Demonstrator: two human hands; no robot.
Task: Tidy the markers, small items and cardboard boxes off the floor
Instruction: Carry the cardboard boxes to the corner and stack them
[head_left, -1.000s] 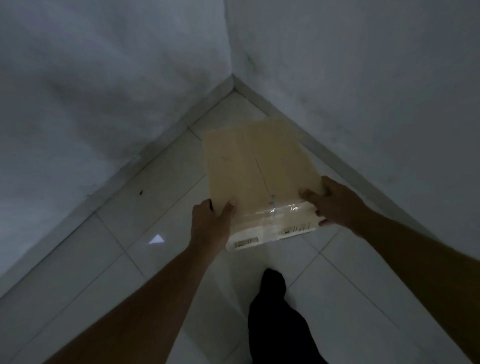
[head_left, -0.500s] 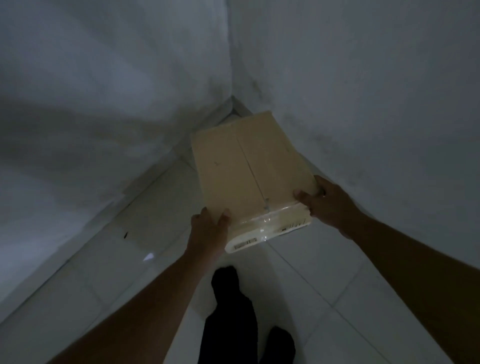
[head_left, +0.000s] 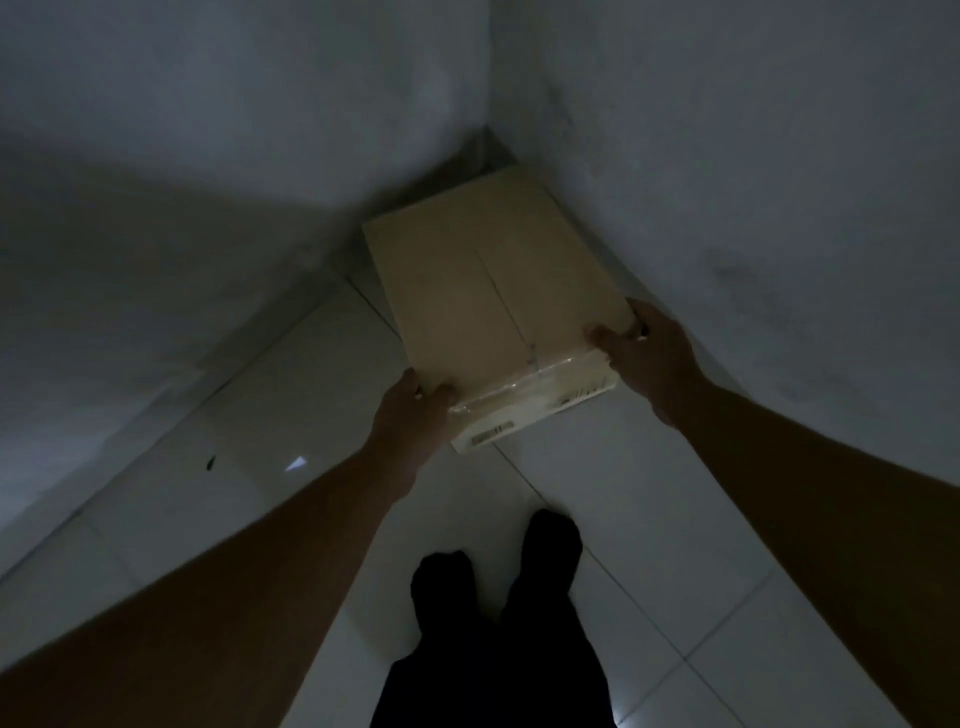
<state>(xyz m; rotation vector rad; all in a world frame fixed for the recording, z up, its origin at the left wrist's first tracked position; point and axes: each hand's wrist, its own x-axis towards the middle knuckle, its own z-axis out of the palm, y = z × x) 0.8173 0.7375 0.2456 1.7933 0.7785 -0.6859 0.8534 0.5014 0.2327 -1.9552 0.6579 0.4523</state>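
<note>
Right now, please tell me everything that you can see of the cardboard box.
The cardboard box is flat, tan and closed, with a seam down the middle of its top. Clear shiny tape crosses the near end, and the pale near side bears small labels, too blurred to read. Its far end points into the room corner. The left hand holds its near left corner, the right hand its near right corner, thumbs on top. Whether it touches the floor is unclear.
</note>
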